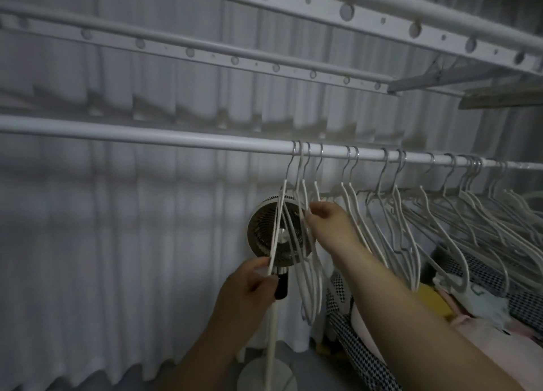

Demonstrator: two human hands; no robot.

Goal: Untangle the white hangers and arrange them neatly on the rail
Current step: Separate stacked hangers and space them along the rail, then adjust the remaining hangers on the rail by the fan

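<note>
A white rail [147,133] runs across the view at mid height. Several white hangers [390,217] hang from its right half by metal hooks, crowded and overlapping toward the far right. The leftmost hanger [279,214] slants down to the left. My left hand [249,288] pinches its lower arm between thumb and fingers. My right hand [326,217] reaches in from the right and pinches the arms of the neighbouring hangers [305,261], which hang just right of the leftmost one.
A round standing fan [261,232] on a white pole stands right behind the held hangers. Grey curtains [117,214] cover the back. Perforated drying-rack bars [205,52] run overhead. A houndstooth-patterned basket [361,352] with pink and yellow items sits at lower right.
</note>
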